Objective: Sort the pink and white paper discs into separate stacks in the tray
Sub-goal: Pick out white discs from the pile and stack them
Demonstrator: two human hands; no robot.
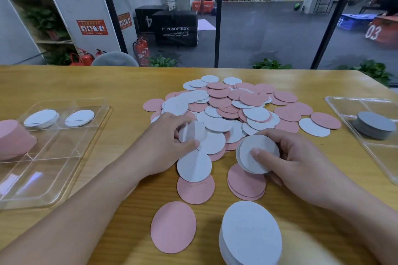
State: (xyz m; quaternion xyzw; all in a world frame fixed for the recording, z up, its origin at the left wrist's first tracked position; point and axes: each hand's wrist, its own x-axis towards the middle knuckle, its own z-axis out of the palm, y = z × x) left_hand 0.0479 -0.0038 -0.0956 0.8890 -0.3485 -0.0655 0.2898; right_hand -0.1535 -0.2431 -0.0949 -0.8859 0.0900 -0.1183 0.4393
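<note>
Wooden table [86, 84] — gym floor [258, 28] beyond

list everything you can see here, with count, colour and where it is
loose disc pile: many, pink and white mixed, table centre
near white stack: one, white, front edge of table
single pink disc: one, pink, left of that stack
left tray: one, clear, table left, two white stacks in its far compartments
pink stack: one, pink, far left edge
right tray: one, clear, table right, holding one grey-looking stack
table: one, wooden
left hand: pinches a white disc at the pile
right hand: grips a small white stack
</note>
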